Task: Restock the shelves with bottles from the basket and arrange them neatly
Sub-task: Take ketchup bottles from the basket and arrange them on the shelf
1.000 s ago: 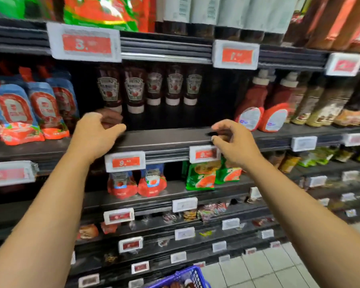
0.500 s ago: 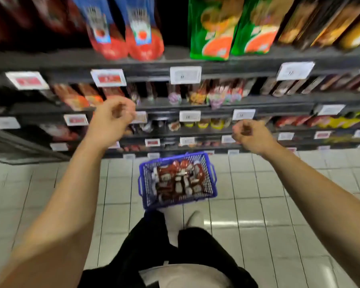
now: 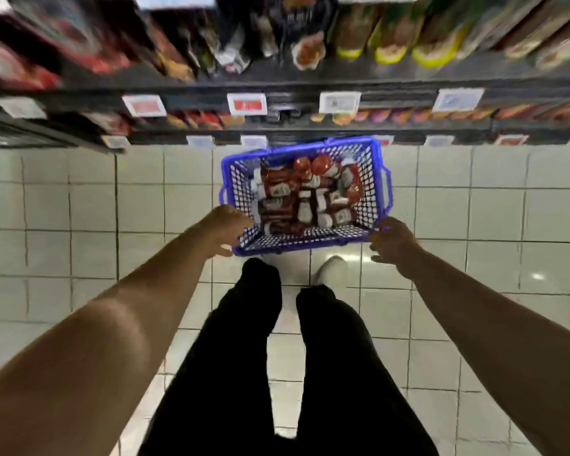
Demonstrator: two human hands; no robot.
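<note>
A blue plastic basket [image 3: 385,189] stands on the tiled floor in front of the lowest shelves. It is filled with several red sauce bottles [image 3: 305,200] with white caps and labels, lying jumbled. My left hand [image 3: 226,228] reaches down to the basket's near left corner, its fingers relaxed over the rim and holding nothing. My right hand [image 3: 392,241] hovers at the near right corner with loosely curled fingers, also without a bottle. Whether either hand touches the rim is unclear.
Dark low shelves [image 3: 392,83] with price tags [image 3: 247,103] and blurred packets run across the top. My legs in black trousers [image 3: 244,357] and a white shoe [image 3: 331,268] stand just behind the basket. White floor tiles [image 3: 79,209] spread left and right.
The view has swung down from the upper ketchup shelf to the floor. Both hands left the shelf edge and dropped to the basket's near corners.
</note>
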